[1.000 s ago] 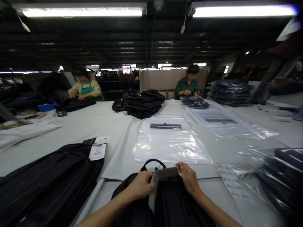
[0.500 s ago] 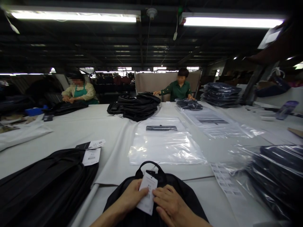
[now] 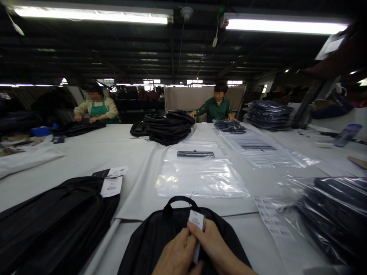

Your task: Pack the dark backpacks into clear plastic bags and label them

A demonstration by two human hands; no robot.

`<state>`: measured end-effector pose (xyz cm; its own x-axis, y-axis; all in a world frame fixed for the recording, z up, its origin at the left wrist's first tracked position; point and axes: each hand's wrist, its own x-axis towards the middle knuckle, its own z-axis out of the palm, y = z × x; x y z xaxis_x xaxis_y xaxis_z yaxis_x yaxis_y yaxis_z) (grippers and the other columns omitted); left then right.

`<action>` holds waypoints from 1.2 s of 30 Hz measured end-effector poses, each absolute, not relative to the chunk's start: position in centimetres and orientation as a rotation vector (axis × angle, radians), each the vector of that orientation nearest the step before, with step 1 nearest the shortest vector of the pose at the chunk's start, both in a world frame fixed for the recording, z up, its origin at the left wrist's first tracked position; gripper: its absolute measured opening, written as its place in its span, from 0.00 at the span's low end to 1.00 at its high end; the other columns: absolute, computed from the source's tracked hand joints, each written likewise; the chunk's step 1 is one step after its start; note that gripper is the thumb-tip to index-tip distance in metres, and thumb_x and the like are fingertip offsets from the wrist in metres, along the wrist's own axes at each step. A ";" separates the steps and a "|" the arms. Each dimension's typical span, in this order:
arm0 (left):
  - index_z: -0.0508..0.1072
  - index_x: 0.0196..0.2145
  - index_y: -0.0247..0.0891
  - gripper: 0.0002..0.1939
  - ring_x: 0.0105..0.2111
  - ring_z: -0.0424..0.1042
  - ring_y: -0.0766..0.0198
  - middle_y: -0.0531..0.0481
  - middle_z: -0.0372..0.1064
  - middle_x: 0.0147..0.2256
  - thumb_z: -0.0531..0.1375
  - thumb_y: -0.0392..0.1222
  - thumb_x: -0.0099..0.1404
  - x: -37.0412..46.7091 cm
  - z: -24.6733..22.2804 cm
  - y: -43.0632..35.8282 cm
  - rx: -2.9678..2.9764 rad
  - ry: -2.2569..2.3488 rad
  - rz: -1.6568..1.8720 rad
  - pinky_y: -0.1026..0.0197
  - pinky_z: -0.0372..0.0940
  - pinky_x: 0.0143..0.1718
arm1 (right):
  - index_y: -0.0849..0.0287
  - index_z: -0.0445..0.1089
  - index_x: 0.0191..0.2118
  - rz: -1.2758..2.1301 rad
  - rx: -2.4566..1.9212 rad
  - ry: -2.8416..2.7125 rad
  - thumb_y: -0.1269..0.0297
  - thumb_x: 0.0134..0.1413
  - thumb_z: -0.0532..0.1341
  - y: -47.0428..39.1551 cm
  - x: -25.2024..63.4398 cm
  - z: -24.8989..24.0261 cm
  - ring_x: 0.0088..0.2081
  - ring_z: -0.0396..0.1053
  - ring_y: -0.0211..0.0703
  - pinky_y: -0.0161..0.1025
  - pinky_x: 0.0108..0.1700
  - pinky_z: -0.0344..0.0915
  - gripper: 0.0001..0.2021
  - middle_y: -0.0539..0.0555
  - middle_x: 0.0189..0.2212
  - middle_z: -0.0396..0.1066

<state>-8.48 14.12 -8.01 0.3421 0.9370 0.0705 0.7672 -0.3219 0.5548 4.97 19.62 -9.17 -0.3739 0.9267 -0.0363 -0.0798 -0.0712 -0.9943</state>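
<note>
A black backpack [image 3: 149,233] lies in front of me with its top loop handle [image 3: 178,199] pointing away. From a thin string near the handle comes a white paper hang tag [image 3: 197,218] with printing on it. My right hand [image 3: 215,242] pinches the tag, thumb across its face and fingers behind. My left hand [image 3: 176,254] is closed at the tag's lower left edge, its fingertips partly hidden against the right hand. Both hands are over the upper part of the backpack, whose lower end is out of view.
Black bags with tags [image 3: 60,214] lie at left. Clear plastic bags [image 3: 197,175] lie flat beyond the backpack. Plastic-wrapped bags [image 3: 338,214] and a label sheet [image 3: 272,217] are at right. Across the table, a black bag pile [image 3: 169,128] stands near two co-workers.
The tag has shifted right and turned more edge-on. My left hand has moved right and down over the backpack, close against my right hand, which now has its thumb on the tag.
</note>
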 end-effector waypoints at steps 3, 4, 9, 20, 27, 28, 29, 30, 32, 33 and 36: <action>0.72 0.43 0.40 0.13 0.45 0.68 0.54 0.42 0.67 0.47 0.57 0.43 0.60 -8.8 -7.6 14.1 2.062 1.430 0.726 0.58 0.63 0.46 | 0.65 0.71 0.33 1.628 -0.998 -1.233 0.52 0.48 0.62 19.6 5.1 -10.0 0.33 0.70 0.47 0.40 0.36 0.66 0.17 0.55 0.28 0.73; 0.72 0.41 0.41 0.11 0.41 0.69 0.57 0.44 0.69 0.43 0.54 0.44 0.63 -9.2 -7.4 14.2 1.970 1.475 0.841 0.60 0.64 0.43 | 0.65 0.71 0.35 1.652 -0.975 -1.223 0.53 0.47 0.63 19.6 5.2 -10.2 0.34 0.70 0.48 0.41 0.38 0.66 0.18 0.55 0.29 0.73; 0.70 0.36 0.37 0.11 0.32 0.69 0.61 0.49 0.71 0.33 0.54 0.47 0.62 -10.8 -6.7 15.6 1.529 1.655 1.055 0.62 0.64 0.33 | 0.65 0.70 0.40 1.645 -0.937 -1.319 0.51 0.46 0.64 19.6 5.7 -9.6 0.36 0.71 0.51 0.45 0.39 0.67 0.21 0.57 0.32 0.74; 0.67 0.43 0.36 0.19 0.33 0.71 0.60 0.47 0.71 0.37 0.61 0.47 0.55 -9.2 -7.2 16.8 1.420 1.557 0.882 0.61 0.65 0.34 | 0.59 0.72 0.40 1.286 -1.019 -1.761 0.66 0.46 0.61 18.4 5.1 -8.4 0.38 0.69 0.49 0.40 0.37 0.65 0.12 0.53 0.34 0.71; 0.63 0.45 0.37 0.26 0.36 0.66 0.60 0.49 0.67 0.36 0.64 0.39 0.48 -9.8 -7.2 17.1 1.445 1.593 0.831 0.60 0.63 0.37 | 0.55 0.70 0.43 1.535 -0.802 -1.731 0.77 0.38 0.60 18.7 6.0 -8.5 0.44 0.67 0.48 0.39 0.44 0.67 0.22 0.51 0.39 0.69; 0.63 0.45 0.37 0.26 0.36 0.66 0.60 0.49 0.67 0.36 0.64 0.39 0.48 -9.8 -7.0 17.2 1.457 1.557 0.822 0.60 0.63 0.37 | 0.55 0.70 0.45 1.556 -0.777 -1.731 0.77 0.39 0.60 18.7 6.2 -8.4 0.45 0.67 0.48 0.39 0.44 0.67 0.23 0.51 0.40 0.69; 0.63 0.44 0.36 0.25 0.36 0.66 0.61 0.49 0.67 0.37 0.64 0.38 0.48 -9.9 -6.8 17.2 1.470 1.518 0.812 0.61 0.63 0.37 | 0.55 0.69 0.46 1.568 -0.758 -1.737 0.77 0.41 0.59 18.8 6.4 -8.3 0.45 0.67 0.48 0.39 0.44 0.67 0.22 0.52 0.41 0.69; 0.64 0.44 0.36 0.24 0.36 0.67 0.61 0.48 0.67 0.38 0.64 0.37 0.48 -10.0 -6.5 17.3 1.485 1.477 0.796 0.61 0.63 0.37 | 0.55 0.69 0.47 1.566 -0.746 -1.750 0.75 0.43 0.59 18.8 6.5 -8.2 0.45 0.67 0.48 0.39 0.44 0.67 0.21 0.53 0.42 0.69; 0.66 0.43 0.36 0.20 0.36 0.68 0.62 0.48 0.68 0.40 0.61 0.36 0.51 -10.3 -6.0 17.5 1.533 1.384 0.769 0.62 0.63 0.37 | 0.56 0.69 0.48 1.517 -0.736 -1.807 0.71 0.48 0.59 18.9 6.8 -7.9 0.45 0.67 0.48 0.41 0.46 0.66 0.19 0.54 0.45 0.68; 0.66 0.43 0.36 0.18 0.37 0.68 0.62 0.48 0.68 0.40 0.59 0.36 0.53 -10.5 -5.8 17.6 1.563 1.342 0.775 0.62 0.63 0.38 | 0.56 0.69 0.48 1.482 -0.741 -1.833 0.68 0.50 0.59 19.0 7.0 -7.9 0.45 0.67 0.49 0.42 0.47 0.65 0.17 0.55 0.46 0.69; 0.69 0.38 0.36 0.11 0.36 0.69 0.62 0.50 0.70 0.35 0.52 0.38 0.58 -11.5 -5.7 18.1 1.599 1.322 0.847 0.62 0.62 0.38 | 0.57 0.69 0.48 1.391 -0.817 -1.805 0.63 0.54 0.57 19.7 7.5 -8.2 0.46 0.67 0.51 0.47 0.51 0.62 0.16 0.56 0.45 0.70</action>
<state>-11.50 18.12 -5.74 0.2040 0.9787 -0.0246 0.3864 -0.0574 0.9206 7.48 19.71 -8.17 -0.5520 0.8198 0.1526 0.0611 0.2223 -0.9731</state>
